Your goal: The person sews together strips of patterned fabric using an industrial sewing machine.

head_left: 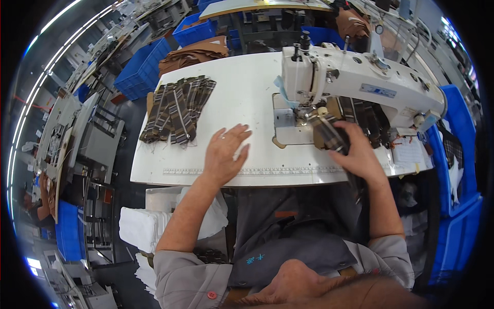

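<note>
Holding: the right hand (360, 152) is closed on a dark striped fabric piece (329, 135), fingers curled over its near end, just in front of the presser foot.
Right hand position: on the sewing table's right half, wrist over the front edge, forearm coming up from the lower right.
Striped piece: lies on the machine bed beside the needle plate (284, 118), one end toward the needle, the other under the hand.
Left hand: the left hand (224, 154) lies flat on the white table top (247, 92), fingers spread apart and holding nothing, well left of the needle.
Machine: a white industrial sewing machine (360, 77) stands across the right side of the table, head to the left, over the striped piece.
Behind the machine arm: more dark striped pieces (368, 121) are lined up, touching one another, just right of the held one.
Far left of table: a stack of brown striped strips (177, 108) is fanned out, well apart from both hands.
Table edge: a printed ruler strip (267, 170) runs along the front, under the left wrist.
Beyond the table: brown fabric (193, 54) is piled beside blue plastic crates (141, 69).
Right side: blue bins (460, 206) stand next to the table.
Below the left arm: folded white cloth (141, 226).
</note>
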A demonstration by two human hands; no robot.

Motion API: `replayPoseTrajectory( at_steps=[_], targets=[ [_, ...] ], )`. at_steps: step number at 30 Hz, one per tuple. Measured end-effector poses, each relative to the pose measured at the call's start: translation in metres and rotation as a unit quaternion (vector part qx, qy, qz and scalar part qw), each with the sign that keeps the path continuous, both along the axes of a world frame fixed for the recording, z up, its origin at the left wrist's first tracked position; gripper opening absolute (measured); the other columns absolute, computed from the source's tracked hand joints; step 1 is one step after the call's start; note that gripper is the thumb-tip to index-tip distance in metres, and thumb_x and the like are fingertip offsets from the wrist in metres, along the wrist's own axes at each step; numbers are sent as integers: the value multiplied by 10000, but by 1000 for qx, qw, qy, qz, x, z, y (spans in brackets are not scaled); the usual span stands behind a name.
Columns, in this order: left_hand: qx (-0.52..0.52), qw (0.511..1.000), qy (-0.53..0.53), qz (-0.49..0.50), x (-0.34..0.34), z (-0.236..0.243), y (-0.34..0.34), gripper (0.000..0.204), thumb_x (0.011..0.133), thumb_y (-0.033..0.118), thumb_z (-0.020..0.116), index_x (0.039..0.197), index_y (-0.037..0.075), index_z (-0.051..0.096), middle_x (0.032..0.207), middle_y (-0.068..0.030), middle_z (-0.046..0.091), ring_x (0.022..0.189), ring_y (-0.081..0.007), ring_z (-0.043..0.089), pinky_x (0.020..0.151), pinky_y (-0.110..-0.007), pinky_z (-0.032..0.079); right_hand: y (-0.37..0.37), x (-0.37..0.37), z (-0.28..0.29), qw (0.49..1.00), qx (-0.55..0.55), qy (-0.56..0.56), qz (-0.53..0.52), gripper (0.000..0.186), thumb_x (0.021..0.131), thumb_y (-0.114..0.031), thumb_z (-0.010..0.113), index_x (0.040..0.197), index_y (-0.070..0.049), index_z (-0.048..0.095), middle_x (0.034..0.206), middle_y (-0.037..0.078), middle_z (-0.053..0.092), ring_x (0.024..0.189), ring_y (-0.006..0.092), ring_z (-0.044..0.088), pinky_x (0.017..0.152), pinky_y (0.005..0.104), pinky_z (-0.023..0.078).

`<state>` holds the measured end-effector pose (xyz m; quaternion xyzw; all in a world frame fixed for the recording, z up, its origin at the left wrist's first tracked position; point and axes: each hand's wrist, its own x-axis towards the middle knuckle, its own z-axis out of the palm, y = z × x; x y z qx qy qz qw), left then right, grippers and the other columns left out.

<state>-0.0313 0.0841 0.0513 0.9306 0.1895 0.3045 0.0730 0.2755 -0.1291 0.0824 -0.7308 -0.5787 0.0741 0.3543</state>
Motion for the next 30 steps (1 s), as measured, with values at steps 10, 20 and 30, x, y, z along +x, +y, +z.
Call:
replayPoseTrajectory(
  at_steps=[10, 20, 30],
  targets=[
    [-95, 978, 160, -91, 85, -28, -23, 550, 1025, 394, 599, 1434, 25, 593, 1545, -160, 539, 1455, -329, 474, 1218, -507, 342, 32, -60, -41, 986, -100, -46, 123, 539, 882, -314, 799, 1271, 29, 653, 1409, 233, 555, 1178, 412, 652, 973, 466, 559],
    [-28, 987, 134, -80, 107, -36, -5, 553, 999, 372, 636, 1427, 25, 587, 1516, -138, 560, 1401, -331, 505, 1159, -489, 398, 81, 7, -51, 946, 46, -253, 198, 490, 900, -420, 738, 1223, -52, 718, 1271, 101, 708, 1099, 313, 659, 1059, 447, 439],
    [-27, 989, 97, -105, 126, -36, 11, 530, 952, 275, 708, 1387, -16, 622, 1467, -162, 597, 1356, -349, 551, 1121, -443, 462, 85, 15, -56, 961, 42, -230, 145, 490, 864, -424, 757, 1205, -75, 731, 1254, 70, 720, 1086, 268, 661, 954, 426, 449]
  ],
)
